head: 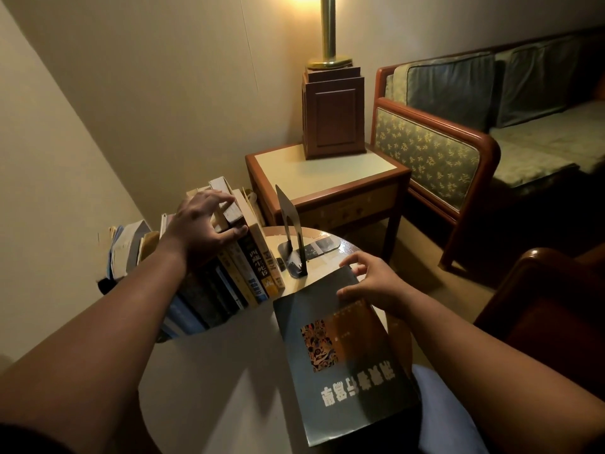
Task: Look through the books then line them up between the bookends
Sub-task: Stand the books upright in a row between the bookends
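Observation:
A row of several books [252, 267] stands spine-up on the left of a small round table [229, 355], leaning left. My left hand [203, 221] rests on top of the row, fingers curled over the book tops and thumb against a spine. A black metal bookend [289, 231] stands apart to the right of the row. A large dark paperback [340, 352] lies flat on the table's right side, its title upside down to me. My right hand [373, 283] touches its far right corner with spread fingertips.
A square side table [330, 178] with a tall lamp [332, 113] stands behind the round table. A green patterned sofa [458, 136] fills the right. A dark armchair [550, 309] sits at the near right. Loose papers [127, 247] lean left of the books, by the wall.

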Tool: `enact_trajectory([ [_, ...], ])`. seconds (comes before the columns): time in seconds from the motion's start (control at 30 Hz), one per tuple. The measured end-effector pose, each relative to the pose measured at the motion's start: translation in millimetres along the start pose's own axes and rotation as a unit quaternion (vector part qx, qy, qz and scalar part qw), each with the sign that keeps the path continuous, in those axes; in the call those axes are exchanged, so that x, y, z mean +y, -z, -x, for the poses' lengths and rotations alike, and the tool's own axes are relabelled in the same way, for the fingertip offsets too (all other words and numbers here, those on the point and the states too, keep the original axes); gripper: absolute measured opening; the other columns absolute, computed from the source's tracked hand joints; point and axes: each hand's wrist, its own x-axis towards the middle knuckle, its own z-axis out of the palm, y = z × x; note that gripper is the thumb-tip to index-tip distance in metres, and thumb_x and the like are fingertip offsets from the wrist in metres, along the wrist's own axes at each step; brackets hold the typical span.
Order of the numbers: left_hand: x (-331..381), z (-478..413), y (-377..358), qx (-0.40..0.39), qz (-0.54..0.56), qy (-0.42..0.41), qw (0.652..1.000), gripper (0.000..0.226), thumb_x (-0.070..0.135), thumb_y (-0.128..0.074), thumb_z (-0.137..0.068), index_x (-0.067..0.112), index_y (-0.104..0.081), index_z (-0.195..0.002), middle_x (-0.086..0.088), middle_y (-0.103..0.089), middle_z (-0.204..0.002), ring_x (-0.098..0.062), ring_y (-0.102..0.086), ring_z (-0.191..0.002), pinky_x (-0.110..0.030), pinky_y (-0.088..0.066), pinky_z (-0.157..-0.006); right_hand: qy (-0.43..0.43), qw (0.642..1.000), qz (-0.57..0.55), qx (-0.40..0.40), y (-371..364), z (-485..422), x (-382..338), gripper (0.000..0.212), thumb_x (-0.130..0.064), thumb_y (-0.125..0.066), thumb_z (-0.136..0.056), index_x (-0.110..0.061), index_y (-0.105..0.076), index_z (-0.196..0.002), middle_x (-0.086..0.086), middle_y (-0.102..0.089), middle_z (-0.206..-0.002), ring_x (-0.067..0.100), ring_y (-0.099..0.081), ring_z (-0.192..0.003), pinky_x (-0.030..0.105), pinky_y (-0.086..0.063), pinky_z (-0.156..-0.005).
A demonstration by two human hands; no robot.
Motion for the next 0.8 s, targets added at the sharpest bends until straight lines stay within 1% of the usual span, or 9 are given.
enact_trajectory([
  [0.07,-1,0,0,0.002,-0.001,-0.001,1.000,0.077,0.075,-0.054,-0.070,0.032,-0.051,-0.134,-0.001,-0.049,-0.145,-0.027,-0.039,-0.138,-0.058,-0.032,-0.111,0.033,0.999,-0.001,0.025,8,4,-12,0.050,-0.008,-0.086,-0.073,-0.025,-0.060,-0.112,0.008,-0.056,-0.114,0.026,-0.063,-0.101,0.038,-0.063,-0.072],
  [0.13,-1,0,-1,0.004,-0.005,-0.001,1.000,0.078,0.075,-0.054,-0.069,0.031,-0.052,-0.134,-0.002,-0.049,-0.145,-0.027,-0.040,-0.138,-0.055,-0.032,-0.111,0.076,0.996,-0.004,0.052,17,11,-28,0.049,-0.008,-0.087,-0.072,-0.023,-0.062,-0.111,0.011,-0.060,-0.115,0.028,-0.065,-0.102,0.042,-0.063,-0.075],
  [0.27,-3,-2,-1,0.002,-0.006,-0.001,1.000,0.080,0.077,-0.054,-0.068,0.031,-0.053,-0.134,-0.003,-0.049,-0.145,-0.028,-0.040,-0.137,-0.056,-0.033,-0.111,0.176,0.977,0.018,0.117,35,29,-56,0.046,-0.010,-0.088,-0.072,-0.018,-0.061,-0.109,0.006,-0.064,-0.107,0.021,-0.067,-0.095,0.031,-0.061,-0.065],
  [0.4,-3,-1,-1,0.001,-0.005,-0.003,1.000,0.082,0.078,-0.053,-0.067,0.030,-0.054,-0.134,-0.004,-0.050,-0.144,-0.029,-0.042,-0.136,-0.057,-0.034,-0.110,0.263,0.932,0.106,0.224,35,41,-66,0.047,-0.020,-0.090,-0.070,-0.023,-0.058,-0.104,-0.002,-0.066,-0.099,0.013,-0.068,-0.084,0.029,-0.059,-0.058],
  [0.5,1,0,1,0.002,0.005,-0.002,1.000,0.085,0.077,-0.053,-0.066,0.026,-0.055,-0.134,-0.007,-0.050,-0.144,-0.031,-0.041,-0.136,-0.057,-0.035,-0.109,0.296,0.902,0.135,0.283,25,52,-65,0.046,-0.025,-0.088,-0.073,-0.024,-0.054,-0.103,-0.005,-0.064,-0.102,0.009,-0.067,-0.086,0.024,-0.060,-0.060],
  [0.57,5,1,3,0.003,0.005,-0.001,1.000,0.086,0.077,-0.052,-0.066,0.026,-0.054,-0.135,-0.007,-0.049,-0.145,-0.031,-0.040,-0.137,-0.058,-0.034,-0.110,0.330,0.882,0.158,0.297,18,57,-60,0.046,-0.024,-0.088,-0.073,-0.020,-0.053,-0.102,-0.001,-0.061,-0.108,0.010,-0.066,-0.089,0.022,-0.060,-0.062],
  [0.63,5,1,3,0.000,0.003,0.003,1.000,0.087,0.077,-0.051,-0.065,0.026,-0.053,-0.135,-0.007,-0.048,-0.146,-0.032,-0.039,-0.137,-0.058,-0.034,-0.109,0.346,0.873,0.171,0.296,14,61,-55,0.045,-0.021,-0.088,-0.073,-0.017,-0.053,-0.101,0.002,-0.059,-0.110,0.012,-0.066,-0.090,0.019,-0.058,-0.063],
  [0.73,1,0,2,-0.006,0.003,0.011,1.000,0.086,0.078,-0.052,-0.066,0.029,-0.052,-0.136,-0.005,-0.048,-0.146,-0.031,-0.040,-0.137,-0.057,-0.037,-0.107,0.341,0.876,0.194,0.282,15,66,-51,0.046,-0.018,-0.086,-0.074,-0.018,-0.051,-0.104,0.002,-0.054,-0.112,0.014,-0.063,-0.091,0.014,-0.056,-0.062],
  [0.8,0,0,1,-0.006,-0.001,0.011,1.000,0.085,0.078,-0.052,-0.066,0.030,-0.052,-0.136,-0.004,-0.048,-0.146,-0.031,-0.039,-0.137,-0.056,-0.037,-0.107,0.317,0.886,0.229,0.248,16,70,-55,0.054,-0.017,-0.085,-0.075,-0.022,-0.048,-0.113,0.002,-0.051,-0.118,0.016,-0.060,-0.102,0.013,-0.054,-0.062],
])
